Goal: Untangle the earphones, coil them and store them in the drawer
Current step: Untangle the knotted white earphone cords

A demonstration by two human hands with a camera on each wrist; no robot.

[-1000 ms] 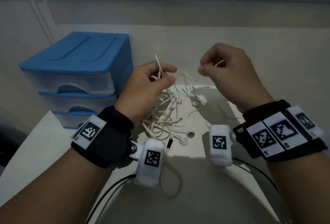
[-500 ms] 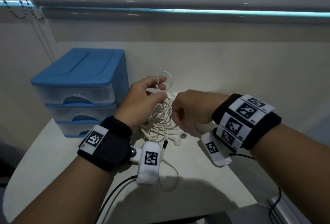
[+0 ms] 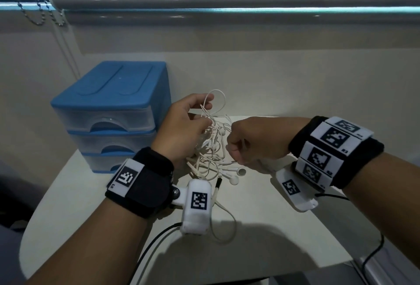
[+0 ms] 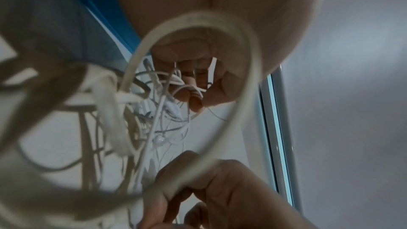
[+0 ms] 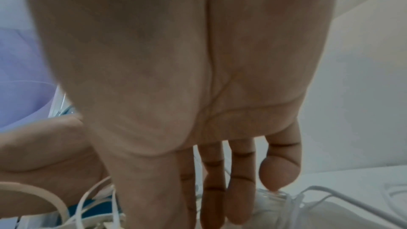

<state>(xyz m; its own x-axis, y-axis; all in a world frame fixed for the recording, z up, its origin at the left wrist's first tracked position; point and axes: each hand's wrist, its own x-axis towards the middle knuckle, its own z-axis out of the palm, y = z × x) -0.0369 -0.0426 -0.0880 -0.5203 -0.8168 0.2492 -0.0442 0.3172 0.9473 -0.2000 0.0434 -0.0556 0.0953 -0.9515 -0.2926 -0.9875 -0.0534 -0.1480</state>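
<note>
Nearest to me, a slack cable loop and a black jack plug [image 3: 218, 185] lie on the white table [image 3: 75, 193], just below my left wrist. Next out, two glossy white earbuds [image 3: 237, 174] rest on the table under the gap between my hands. The earphones [image 3: 211, 148] are one tangled clump of thin, limp, off-white cord, part lifted, part trailing on the table, directly between both hands. My left hand [image 3: 181, 132] pinches a strand at the top of the clump, thumb and fingertips curled onto it, with one open loop standing above the pinch. My right hand [image 3: 254, 141] is at the clump's right edge, fingers bent in toward it; the right wrist view shows fingertips among the strands, but I can't tell if they have actually closed on a cord. No real long axis yet, just a knot hanging roughly vertical from my left pinch. Both hands are equally near; I judge the right should pull free. Beyond the left hand: blue-topped drawer unit [image 3: 109, 111], translucent fronts, all closed.
</note>
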